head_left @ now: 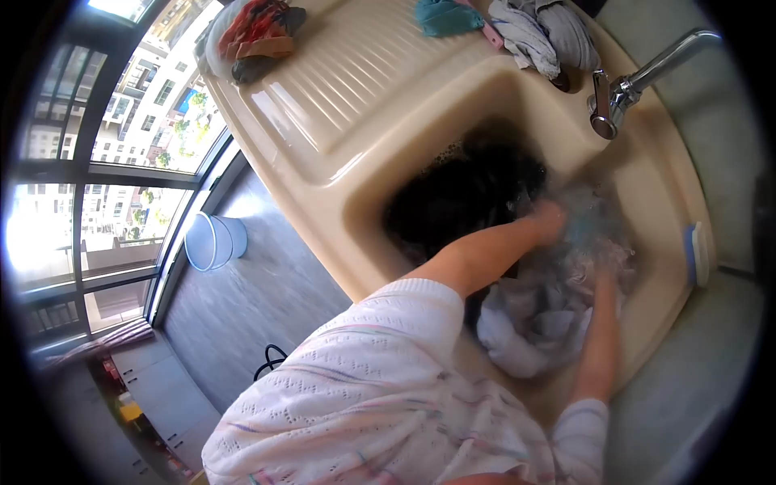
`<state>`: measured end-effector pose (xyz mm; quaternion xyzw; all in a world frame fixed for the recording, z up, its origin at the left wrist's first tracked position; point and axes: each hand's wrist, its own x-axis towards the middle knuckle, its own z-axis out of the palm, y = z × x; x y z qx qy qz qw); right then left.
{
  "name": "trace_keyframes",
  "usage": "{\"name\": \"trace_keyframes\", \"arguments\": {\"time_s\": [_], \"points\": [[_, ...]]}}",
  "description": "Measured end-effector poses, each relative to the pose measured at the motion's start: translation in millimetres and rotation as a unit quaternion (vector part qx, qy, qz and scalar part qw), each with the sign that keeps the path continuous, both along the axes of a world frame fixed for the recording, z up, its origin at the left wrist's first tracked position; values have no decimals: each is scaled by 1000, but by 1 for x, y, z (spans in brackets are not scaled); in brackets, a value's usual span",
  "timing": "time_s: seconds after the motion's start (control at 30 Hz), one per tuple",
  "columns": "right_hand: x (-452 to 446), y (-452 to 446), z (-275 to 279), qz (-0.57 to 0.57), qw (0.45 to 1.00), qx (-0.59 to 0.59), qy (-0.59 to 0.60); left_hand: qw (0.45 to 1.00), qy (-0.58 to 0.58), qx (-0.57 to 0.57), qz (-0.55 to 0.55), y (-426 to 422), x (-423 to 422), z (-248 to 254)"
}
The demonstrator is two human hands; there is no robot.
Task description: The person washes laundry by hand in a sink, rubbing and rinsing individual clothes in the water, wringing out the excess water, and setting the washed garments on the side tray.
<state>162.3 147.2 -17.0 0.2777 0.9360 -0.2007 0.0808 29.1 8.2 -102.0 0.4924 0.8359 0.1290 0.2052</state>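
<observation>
My left hand [551, 221] reaches across the sink basin, blurred, beside teal cloth [584, 230] in the cloudy water. Close by, my right hand [605, 265] is down in the wet laundry, touching a pale crumpled cloth [578, 267]; its fingers are smeared and partly hidden. Whether either hand grips anything cannot be made out. White and grey wet clothes [525, 327] lie heaped at the near side of the basin. Dark cloth [453, 194] soaks in foamy water left of my left hand.
The beige sink [323, 198] has a ribbed washboard [347, 73]. Bundled clothes [255, 36], teal cloth [449, 16] and grey cloth [533, 32] lie along its far side. A chrome faucet [618, 105] overhangs the basin. A blue-white brush [697, 255] rests on the right rim; a blue bucket [214, 241] stands on the floor.
</observation>
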Motion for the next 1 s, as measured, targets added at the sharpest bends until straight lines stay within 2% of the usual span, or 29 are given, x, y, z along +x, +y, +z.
{"name": "trace_keyframes", "arguments": {"time_s": [0.07, 0.1, 0.13, 0.17, 0.2, 0.27, 0.37, 0.4, 0.43, 0.5, 0.53, 0.57, 0.67, 0.7, 0.8, 0.83, 0.87, 0.93, 0.97, 1.0], "points": [[-4, -1, 18, 73, 992, -68, 82, 998, -57, 3, 9, -25, -8, 85], [-1, 0, 30, 81, 985, -110, 109, 996, -66, 55, 6, -29, -8, 114], [10, 11, 32, -78, 972, -222, 20, 991, -81, 110, -4, -29, -9, 137], [18, 24, 39, 3, 938, -330, 108, 971, -121, 207, -24, -27, -9, 154], [19, 12, 72, 52, 913, -373, 160, 938, -168, 300, -43, -25, -4, 172], [26, 0, 114, 34, 901, -370, 223, 841, -403, 357, -54, -32, 1, 224], [27, -28, 171, -9, 761, -527, 378, 684, -603, 409, -43, -36, -1, 279], [37, -28, 186, 26, 781, -488, 388, 624, -666, 407, -31, -29, 7, 298], [35, -33, 192, 61, 799, -449, 395, 550, -724, 412, -64, -28, 6, 306], [25, -50, 208, 122, 843, -344, 394, 522, -742, 411, -88, -23, 14, 314], [20, -59, 206, 70, 830, -365, 416, 507, -751, 411, -98, -21, 16, 316], [16, -65, 199, 20, 813, -386, 436, 527, -738, 409, -104, -17, 16, 315], [9, -79, 175, -80, 733, -451, 503, 727, -566, 373, -105, -16, 8, 315], [9, -82, 171, -104, 699, -472, 527, 775, -506, 336, -177, -25, 2, 322], [18, -90, 178, -154, 650, -529, 523, 844, -381, 327, -189, -36, -35, 313], [20, -90, 180, -118, 613, -565, 541, 829, -405, 343, -174, -33, -51, 305], [19, -88, 180, -103, 594, -572, 556, 725, -556, 364, -180, -28, -59, 284], [11, -82, 181, -67, 558, -585, 584, 656, -678, 294, -153, -22, -40, 243], [4, -80, 184, -49, 513, -635, 576, 566, -776, 248, -128, -26, -15, 234], [2, -79, 185, -63, 503, -654, 561, 573, -760, 268, -151, -28, 0, 218]]}}
